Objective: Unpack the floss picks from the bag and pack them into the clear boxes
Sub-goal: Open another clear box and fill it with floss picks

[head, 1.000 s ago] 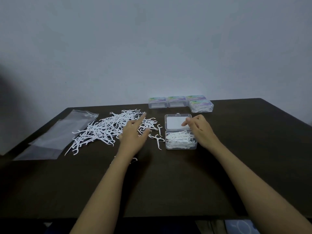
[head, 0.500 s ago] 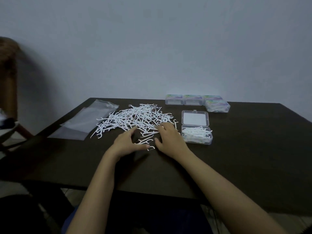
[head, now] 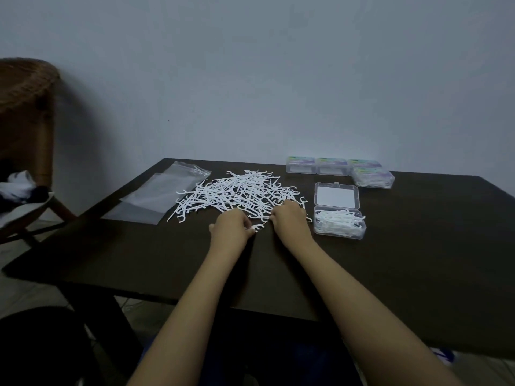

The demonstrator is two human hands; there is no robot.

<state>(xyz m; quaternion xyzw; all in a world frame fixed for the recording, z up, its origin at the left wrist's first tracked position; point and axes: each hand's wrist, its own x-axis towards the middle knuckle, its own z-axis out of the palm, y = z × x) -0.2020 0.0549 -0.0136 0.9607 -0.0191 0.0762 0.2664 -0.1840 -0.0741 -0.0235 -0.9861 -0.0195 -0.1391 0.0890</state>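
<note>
Both hands at near edge of the floss picks (head: 239, 190) pile, mid surface (head: 418, 274).
Left hand (head: 230, 228) curled, pinching a pick; right hand (head: 291, 221) close beside, fingers down in the pile, grip unclear. Open clear box (head: 338, 232) just right.

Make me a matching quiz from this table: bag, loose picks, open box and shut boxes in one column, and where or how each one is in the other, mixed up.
1 bag
2 loose picks
3 open box
4 shut boxes

A grouped at the far edge
B flat at the left of the table
C heaped in the middle
D partly filled, lid laid back

Pairs: 1-B, 2-C, 3-D, 4-A
</note>
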